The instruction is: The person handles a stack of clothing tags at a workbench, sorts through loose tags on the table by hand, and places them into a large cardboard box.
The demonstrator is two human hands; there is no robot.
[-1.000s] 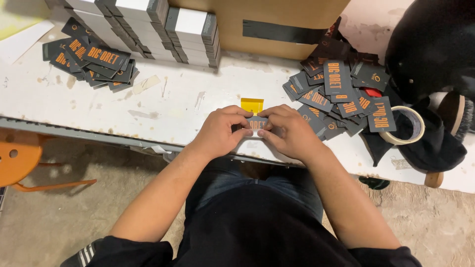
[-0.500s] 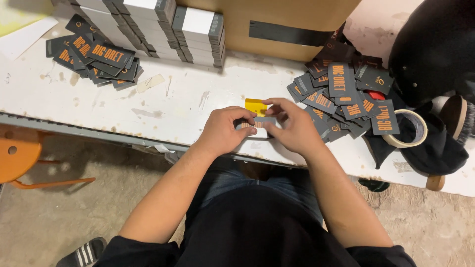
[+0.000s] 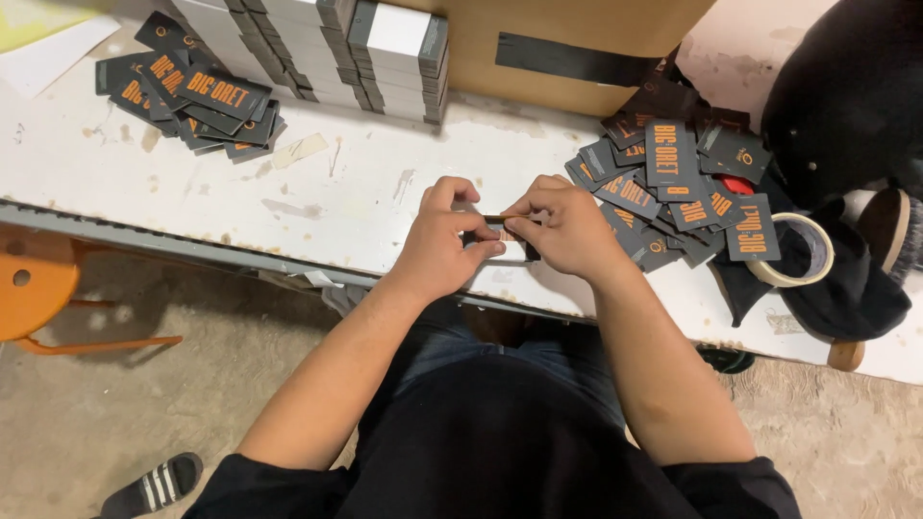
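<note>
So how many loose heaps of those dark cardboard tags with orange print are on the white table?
2: left heap at the far left, right heap beside the right hand. More may be hidden.

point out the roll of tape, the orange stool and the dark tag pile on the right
Beige roll of tape (image 3: 790, 248): head view, on its upper rim.
Round orange stool (image 3: 29, 288): head view, on its seat.
Pile of dark tags with orange print (image 3: 673, 178): head view, on a top tag.

Black tags with orange print lie in a pile at the far left (image 3: 192, 96) and a bigger pile at the right (image 3: 673, 183). Grey-and-white boxes (image 3: 375, 48) stand stacked beside a brown carton (image 3: 577, 38).
</note>
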